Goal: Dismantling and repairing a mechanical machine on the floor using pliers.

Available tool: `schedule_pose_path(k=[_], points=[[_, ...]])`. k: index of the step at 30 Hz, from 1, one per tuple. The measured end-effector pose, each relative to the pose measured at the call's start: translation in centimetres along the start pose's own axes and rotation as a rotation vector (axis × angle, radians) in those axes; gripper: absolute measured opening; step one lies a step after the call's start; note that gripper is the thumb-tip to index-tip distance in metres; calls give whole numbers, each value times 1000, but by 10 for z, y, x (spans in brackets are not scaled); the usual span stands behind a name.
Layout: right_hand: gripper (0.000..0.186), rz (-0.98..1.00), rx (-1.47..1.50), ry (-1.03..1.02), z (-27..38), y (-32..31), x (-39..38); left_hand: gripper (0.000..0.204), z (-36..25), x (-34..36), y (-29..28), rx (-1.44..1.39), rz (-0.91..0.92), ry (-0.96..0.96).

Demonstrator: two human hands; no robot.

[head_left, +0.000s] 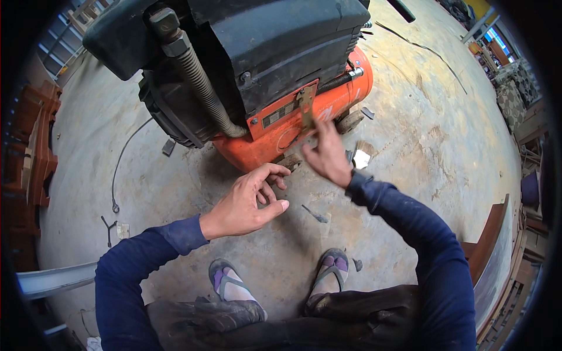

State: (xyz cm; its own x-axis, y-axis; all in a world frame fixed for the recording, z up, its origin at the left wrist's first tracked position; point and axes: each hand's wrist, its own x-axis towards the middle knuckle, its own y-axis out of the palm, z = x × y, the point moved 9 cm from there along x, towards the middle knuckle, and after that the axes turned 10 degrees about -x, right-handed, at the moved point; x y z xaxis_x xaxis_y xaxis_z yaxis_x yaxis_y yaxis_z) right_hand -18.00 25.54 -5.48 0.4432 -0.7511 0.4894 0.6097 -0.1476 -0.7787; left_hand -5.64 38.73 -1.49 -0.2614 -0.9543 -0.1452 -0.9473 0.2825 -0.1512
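An air compressor with an orange tank and a black cover stands in front of me. My left hand hovers short of the tank's near end, fingers curved and apart, holding nothing. Further right, my right hand reaches up to the tank's side. Its fingertips are at the lower end of a flat brownish metal strip that lies against the tank. Motion smears these fingers, and whether they grip the strip I cannot tell. A ribbed metal hose runs down from the compressor's top to the tank.
Beside my right wrist lie a brush and a white piece. A dark cable trails over the concrete floor at left, near a T-shaped tool. Wooden furniture lines the left side; a brown board stands at right.
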Motion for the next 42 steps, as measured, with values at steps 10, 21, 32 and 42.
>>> schedule_pose_path(k=[10, 21, 32, 42], points=[[78, 99, 848, 342, 116, -18, -1, 32, -32, -38, -20, 188, -239, 551], [43, -250, 286, -459, 120, -72, 57, 38, -24, -29, -16, 107, -200, 530], [22, -580, -48, -306, 12, -125, 105, 39, -23, -26, -14, 105, -182, 489], [51, -249, -195, -27, -33, -37, 32, 34, -37, -26, -7, 79, -202, 521]])
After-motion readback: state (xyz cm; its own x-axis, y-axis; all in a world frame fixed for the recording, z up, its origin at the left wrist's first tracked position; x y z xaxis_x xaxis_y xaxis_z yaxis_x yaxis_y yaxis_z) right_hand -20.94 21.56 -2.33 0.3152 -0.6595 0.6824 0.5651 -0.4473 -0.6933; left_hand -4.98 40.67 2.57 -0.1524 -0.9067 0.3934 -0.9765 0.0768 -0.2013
